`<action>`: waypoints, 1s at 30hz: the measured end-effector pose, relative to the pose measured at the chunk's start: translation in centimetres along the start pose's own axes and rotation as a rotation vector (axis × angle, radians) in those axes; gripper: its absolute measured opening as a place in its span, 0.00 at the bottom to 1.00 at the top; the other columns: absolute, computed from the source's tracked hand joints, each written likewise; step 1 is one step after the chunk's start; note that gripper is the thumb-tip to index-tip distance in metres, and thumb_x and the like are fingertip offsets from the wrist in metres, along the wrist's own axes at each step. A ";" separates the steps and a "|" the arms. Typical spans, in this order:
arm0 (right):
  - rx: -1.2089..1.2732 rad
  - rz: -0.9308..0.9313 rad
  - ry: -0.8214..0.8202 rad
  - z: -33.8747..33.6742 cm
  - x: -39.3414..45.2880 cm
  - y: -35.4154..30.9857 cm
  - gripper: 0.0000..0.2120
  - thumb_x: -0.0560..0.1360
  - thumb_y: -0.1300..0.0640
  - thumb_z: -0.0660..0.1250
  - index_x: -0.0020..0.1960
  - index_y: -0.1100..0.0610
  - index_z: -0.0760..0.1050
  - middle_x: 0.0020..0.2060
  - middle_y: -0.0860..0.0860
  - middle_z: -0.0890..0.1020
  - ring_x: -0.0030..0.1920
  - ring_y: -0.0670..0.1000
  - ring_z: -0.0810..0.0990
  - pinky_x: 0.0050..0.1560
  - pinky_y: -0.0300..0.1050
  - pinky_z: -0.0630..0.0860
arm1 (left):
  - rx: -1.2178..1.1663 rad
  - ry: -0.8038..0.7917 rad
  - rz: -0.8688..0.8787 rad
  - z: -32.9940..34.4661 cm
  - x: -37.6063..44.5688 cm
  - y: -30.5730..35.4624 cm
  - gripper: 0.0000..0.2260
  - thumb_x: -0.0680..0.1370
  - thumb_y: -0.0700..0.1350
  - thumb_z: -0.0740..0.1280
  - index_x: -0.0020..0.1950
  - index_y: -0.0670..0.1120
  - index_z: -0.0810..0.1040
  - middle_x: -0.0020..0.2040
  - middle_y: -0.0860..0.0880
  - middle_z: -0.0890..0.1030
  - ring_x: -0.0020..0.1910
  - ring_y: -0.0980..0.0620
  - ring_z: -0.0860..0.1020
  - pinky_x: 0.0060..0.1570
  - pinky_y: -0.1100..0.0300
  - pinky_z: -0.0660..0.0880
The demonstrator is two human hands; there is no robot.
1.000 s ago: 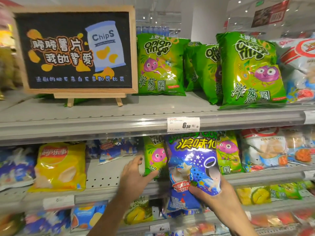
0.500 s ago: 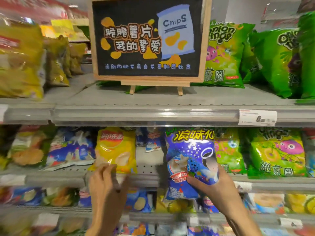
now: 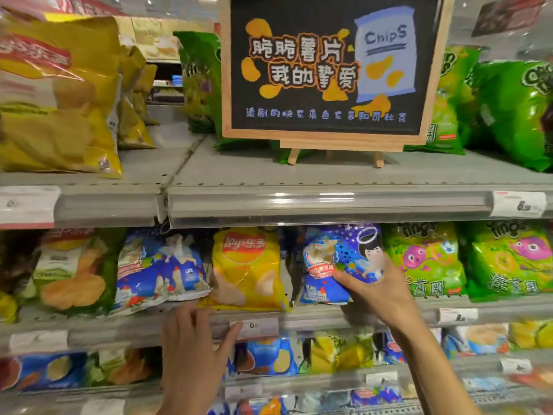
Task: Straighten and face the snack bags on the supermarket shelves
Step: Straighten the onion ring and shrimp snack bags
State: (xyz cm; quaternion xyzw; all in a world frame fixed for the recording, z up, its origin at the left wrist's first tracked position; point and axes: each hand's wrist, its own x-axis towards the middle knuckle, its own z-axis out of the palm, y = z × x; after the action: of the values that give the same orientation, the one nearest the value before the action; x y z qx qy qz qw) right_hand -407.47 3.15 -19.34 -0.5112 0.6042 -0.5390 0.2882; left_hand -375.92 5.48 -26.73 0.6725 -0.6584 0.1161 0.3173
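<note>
My right hand (image 3: 378, 290) grips a blue starry snack bag (image 3: 332, 256) by its lower right side; the bag stands upright on the middle shelf (image 3: 323, 317), between a yellow Lay's bag (image 3: 248, 265) and a green onion-ring bag (image 3: 425, 259). My left hand (image 3: 191, 351) hovers with fingers spread just below the shelf's front rail, under the seam between the yellow Lay's bag and a tilted blue bag (image 3: 158, 271). It holds nothing. A green chip bag (image 3: 71, 274) leans further left.
A chalkboard chips sign (image 3: 329, 70) on a small easel stands on the top shelf, with green bags (image 3: 520, 112) to its right and behind it, and yellow bags (image 3: 59, 97) at left. Price tags (image 3: 519, 204) line the rails. Lower shelves hold more bags.
The view shifted left and closer. My right hand pushed the blue starry bag back onto the middle shelf. My left hand rose slightly toward the shelf rail under the yellow bag.
</note>
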 end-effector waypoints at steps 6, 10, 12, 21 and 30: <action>0.003 0.033 -0.048 1.0 1.5 1.1 0.33 0.55 0.44 0.83 0.55 0.54 0.76 0.47 0.45 0.88 0.47 0.46 0.87 0.49 0.43 0.83 | 0.020 0.002 0.007 0.5 0.0 0.0 0.37 0.76 0.72 0.45 0.46 0.41 0.76 0.49 0.42 0.71 0.51 0.38 0.70 0.52 0.42 0.68; -0.060 0.077 -0.122 0.4 2.1 2.3 0.32 0.59 0.46 0.85 0.58 0.54 0.76 0.48 0.46 0.88 0.48 0.46 0.87 0.54 0.51 0.83 | 0.028 -0.014 -0.014 0.5 -0.2 0.3 0.38 0.76 0.73 0.44 0.47 0.42 0.76 0.50 0.43 0.71 0.54 0.37 0.70 0.53 0.41 0.71; -0.108 0.088 -0.178 -0.1 2.4 2.2 0.32 0.61 0.46 0.84 0.60 0.55 0.76 0.49 0.47 0.87 0.49 0.46 0.87 0.56 0.51 0.83 | 0.041 -0.025 -0.019 0.4 -0.1 0.4 0.38 0.76 0.73 0.43 0.47 0.42 0.76 0.50 0.43 0.71 0.53 0.38 0.70 0.54 0.42 0.71; -0.221 0.088 -0.177 -0.4 1.8 1.5 0.34 0.62 0.42 0.83 0.62 0.53 0.74 0.51 0.45 0.86 0.48 0.43 0.85 0.51 0.43 0.81 | 0.028 -0.057 -0.029 0.2 -0.6 0.4 0.36 0.77 0.72 0.45 0.51 0.42 0.75 0.52 0.42 0.74 0.56 0.37 0.72 0.60 0.43 0.69; -0.291 -0.178 0.172 -0.4 -1.6 1.8 0.41 0.68 0.45 0.80 0.74 0.60 0.70 0.64 0.56 0.78 0.63 0.55 0.77 0.65 0.55 0.76 | -0.234 -0.109 -0.038 -2.0 -0.6 -0.3 0.22 0.77 0.62 0.62 0.59 0.46 0.79 0.56 0.49 0.76 0.59 0.46 0.74 0.61 0.48 0.74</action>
State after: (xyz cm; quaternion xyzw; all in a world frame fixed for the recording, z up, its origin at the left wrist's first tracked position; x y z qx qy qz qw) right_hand -407.89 4.57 -21.26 -0.5509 0.6508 -0.5108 0.1097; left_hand -375.19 7.16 -25.59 0.6487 -0.6707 -0.0043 0.3596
